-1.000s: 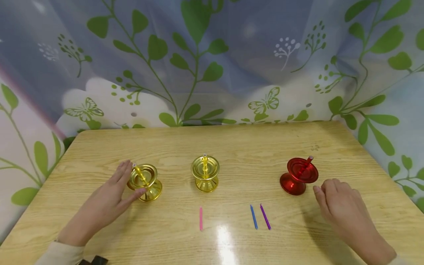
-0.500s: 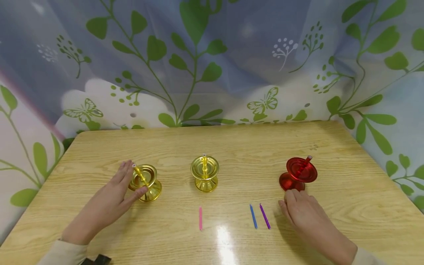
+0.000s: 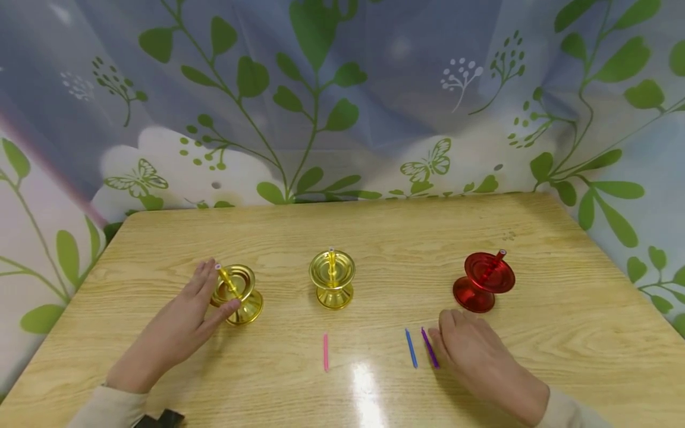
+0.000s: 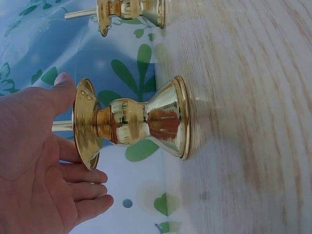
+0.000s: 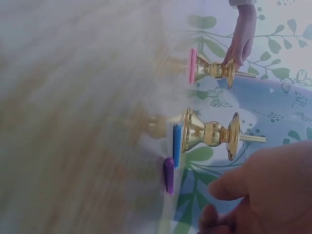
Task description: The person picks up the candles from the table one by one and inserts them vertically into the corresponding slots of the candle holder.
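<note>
At far left the backdrop (image 3: 369,107) hangs pale pink with green leaves; its folds run behind the back edge of the bench (image 3: 278,232), which is light, grained wood with a rounded back-left corner. A pale sleeve (image 3: 109,407) enters at the lower left, a black object (image 3: 168,418) beside it. The left hand (image 3: 173,327) is at the left gold holder (image 3: 246,306): thumb on the near side of its dish, fingers mostly straight and reaching past the far side, thumb and fingers apart. The thumb tip lies at the rim; how firmly it touches, I cannot tell.

Mid-bench stands the middle gold holder (image 3: 333,285), and nearer the front lies the pink candle (image 3: 325,352). Right of it a white glare (image 3: 366,392) shines on the wood. Behind, the backdrop turns grey-blue over white, printed with vines and butterflies.

Further right the blue candle (image 3: 411,348) and purple candle (image 3: 430,348) lie side by side, apart. The right hand (image 3: 473,351) is just beside the purple one, fingers bent, thumb and fingertip apart in the right wrist view. Behind that hand stands the red holder (image 3: 484,279); the backdrop there is light blue with more leaves.
</note>
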Available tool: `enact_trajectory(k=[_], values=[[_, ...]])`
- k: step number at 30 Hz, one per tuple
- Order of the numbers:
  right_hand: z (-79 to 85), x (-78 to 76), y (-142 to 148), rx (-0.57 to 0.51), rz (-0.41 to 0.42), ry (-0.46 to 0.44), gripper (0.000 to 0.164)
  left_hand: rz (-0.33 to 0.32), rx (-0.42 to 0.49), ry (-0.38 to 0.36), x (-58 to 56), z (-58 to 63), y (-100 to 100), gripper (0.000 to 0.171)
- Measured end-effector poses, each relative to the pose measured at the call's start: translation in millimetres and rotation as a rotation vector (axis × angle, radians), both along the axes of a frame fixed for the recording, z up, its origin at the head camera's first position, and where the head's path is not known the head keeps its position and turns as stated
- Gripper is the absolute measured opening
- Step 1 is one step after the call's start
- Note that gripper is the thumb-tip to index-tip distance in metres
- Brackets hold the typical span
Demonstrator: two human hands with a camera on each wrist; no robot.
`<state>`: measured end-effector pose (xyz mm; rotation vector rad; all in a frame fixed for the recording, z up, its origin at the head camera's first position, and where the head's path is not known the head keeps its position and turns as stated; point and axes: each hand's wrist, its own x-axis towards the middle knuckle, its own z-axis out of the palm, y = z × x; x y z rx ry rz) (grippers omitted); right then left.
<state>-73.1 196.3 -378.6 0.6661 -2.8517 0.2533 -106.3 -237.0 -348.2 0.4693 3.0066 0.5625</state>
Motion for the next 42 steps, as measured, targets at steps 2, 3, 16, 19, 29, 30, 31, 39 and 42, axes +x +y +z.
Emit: enact_trajectory(k=[2, 3, 16, 19, 29, 30, 31, 39, 42], values=[[0.2, 0.8, -3, 0.014, -0.045, -0.061, 0.03, -0.001, 0.002, 0.004, -0.3, -0.1, 0, 0.085], [0.2, 1.0, -4, 0.024, -0.061, -0.079, 0.031, 0.0, 0.001, 0.006, -0.4, -0.1, 0, 0.085], [-0.6, 0.7, -11, 0.074, -0.094, -0.216, 0.03, 0.008, -0.004, 0.019, 1.0, 0.0, 1, 0.086], [-2.0, 0.9, -11, 0.094, -0.094, -0.213, 0.031, 0.006, -0.004, 0.022, 0.5, -0.6, 1, 0.086], [-5.8, 0.7, -12, 0.128, -0.111, -0.222, 0.029, 0.009, -0.009, 0.027, 1.0, 1.1, 0, 0.087], [-5.8, 0.7, -12, 0.125, -0.113, -0.233, 0.029, 0.01, -0.009, 0.027, 1.2, 1.1, -1, 0.087], [-5.9, 0.5, -13, 0.124, -0.113, -0.241, 0.028, 0.011, -0.01, 0.028, 1.3, 1.1, -1, 0.088], [-7.1, 0.0, -14, 0.135, -0.109, -0.227, 0.022, 0.019, -0.018, 0.03, 2.4, 0.8, 0, 0.088], [-7.1, 0.0, -15, 0.145, -0.113, -0.209, 0.021, 0.021, -0.021, 0.032, 2.6, 0.9, 0, 0.088]])
